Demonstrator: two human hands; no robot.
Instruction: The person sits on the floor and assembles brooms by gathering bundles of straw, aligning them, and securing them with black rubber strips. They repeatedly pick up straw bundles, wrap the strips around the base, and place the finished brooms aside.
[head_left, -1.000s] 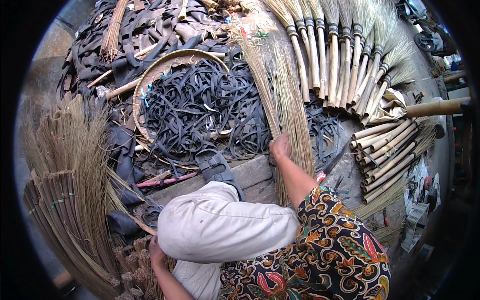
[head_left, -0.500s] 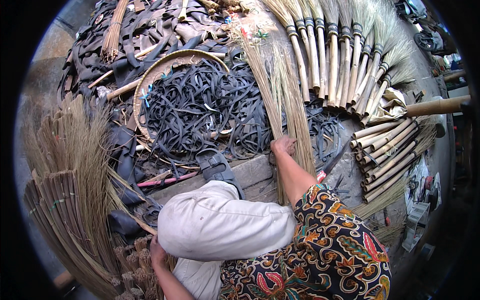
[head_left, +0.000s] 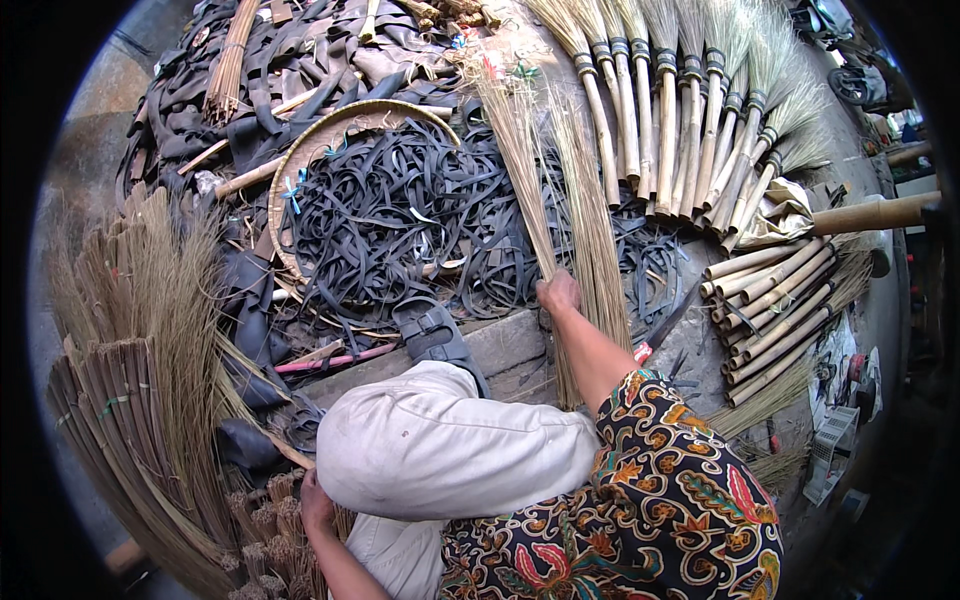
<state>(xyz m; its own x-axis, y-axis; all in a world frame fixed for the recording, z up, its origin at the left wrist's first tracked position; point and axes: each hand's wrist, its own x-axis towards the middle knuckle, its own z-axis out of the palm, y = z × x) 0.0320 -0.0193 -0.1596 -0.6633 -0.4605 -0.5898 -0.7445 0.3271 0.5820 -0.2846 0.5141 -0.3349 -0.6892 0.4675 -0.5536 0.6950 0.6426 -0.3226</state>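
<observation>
My right hand [head_left: 558, 293] has its grip clamped around a straw bundle [head_left: 560, 200], which lies across the black strips [head_left: 400, 215] and the plank [head_left: 510, 345]. My left hand [head_left: 318, 503] touches the stalk ends [head_left: 265, 520] at my knee; how far that grip is parted I cannot tell. Finished brooms [head_left: 680, 130] lie close on the right, with little open room.

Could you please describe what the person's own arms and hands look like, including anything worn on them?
Both hands are bare, with no gloves, rings or watch visible. The right hand leads into a bare forearm, ending in a short, loose black sleeve with a red, orange and green batik pattern. The left hand and forearm are also uncovered.
</observation>
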